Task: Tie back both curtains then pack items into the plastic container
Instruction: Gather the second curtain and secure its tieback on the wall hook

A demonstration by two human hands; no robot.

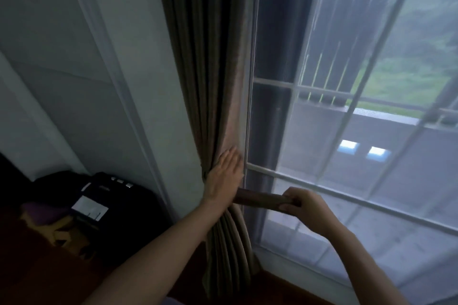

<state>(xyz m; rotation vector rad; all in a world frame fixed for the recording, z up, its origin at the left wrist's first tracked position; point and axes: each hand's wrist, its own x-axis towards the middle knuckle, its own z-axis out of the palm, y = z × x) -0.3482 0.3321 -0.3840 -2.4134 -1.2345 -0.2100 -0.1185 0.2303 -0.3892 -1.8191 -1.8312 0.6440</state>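
Observation:
A brown curtain (210, 69) hangs gathered in tight folds at the left edge of the window. My left hand (224, 176) lies flat against the bunched folds with its fingers straight, pressing them. A dark brown tie-back band (257, 199) runs from behind that hand to the right. My right hand (301, 204) is closed on the band's free end and holds it stretched out level, just right of the curtain. Only this one curtain is in view, and no plastic container shows.
A sheer white curtain (359, 131) covers the window to the right, with a balcony railing behind the glass. A white wall (104, 69) stands left of the curtain. A dark bag or suitcase (99, 203) lies on the dark wood floor (29, 267) at lower left.

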